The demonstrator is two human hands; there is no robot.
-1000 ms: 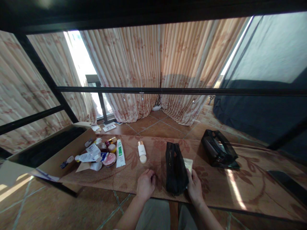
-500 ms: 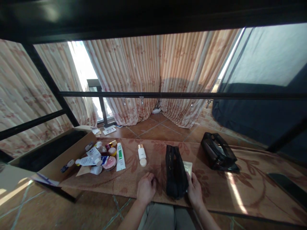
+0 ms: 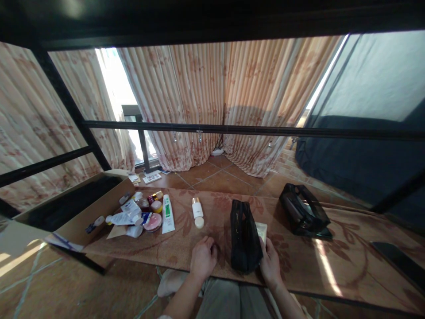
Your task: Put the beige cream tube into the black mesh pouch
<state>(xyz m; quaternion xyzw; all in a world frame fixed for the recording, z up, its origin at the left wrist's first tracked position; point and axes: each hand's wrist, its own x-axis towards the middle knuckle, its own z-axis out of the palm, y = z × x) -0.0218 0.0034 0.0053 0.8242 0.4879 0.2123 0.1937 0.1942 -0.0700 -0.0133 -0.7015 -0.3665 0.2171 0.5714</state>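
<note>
The right hand point(image 3: 270, 261) holds the lower end of a pale tube point(image 3: 262, 229), fingers closed around it at the right side of a black bag point(image 3: 244, 239); the tube's upper part shows beyond the fingers. The left hand point(image 3: 203, 256) rests on the cloth-covered surface point(image 3: 181, 250), a little apart from the bag, fingers loosely curled; whether anything small is inside that curl, I cannot tell. To handle this well, I would keep the right grip low and light, since the tube looks soft and a hard squeeze might bend it. The bag's thin sides would probably fold if pushed, so a palm against its left side would steady it. Care is also due towards the white bottle point(image 3: 197, 208) and round pot point(image 3: 199, 222) just ahead of the left hand. Further left lie a green-marked tube point(image 3: 168, 215) and a jumble of small containers point(image 3: 128, 217) beside a cardboard box point(image 3: 99, 209). To the right are another black bag point(image 3: 303, 208), a stripe of sunlight, and a dark flat phone-like object point(image 3: 400, 261). Beyond the surface are tiled floor point(image 3: 219, 176), a black frame point(image 3: 232, 129) and flowered curtains point(image 3: 199, 84).
</note>
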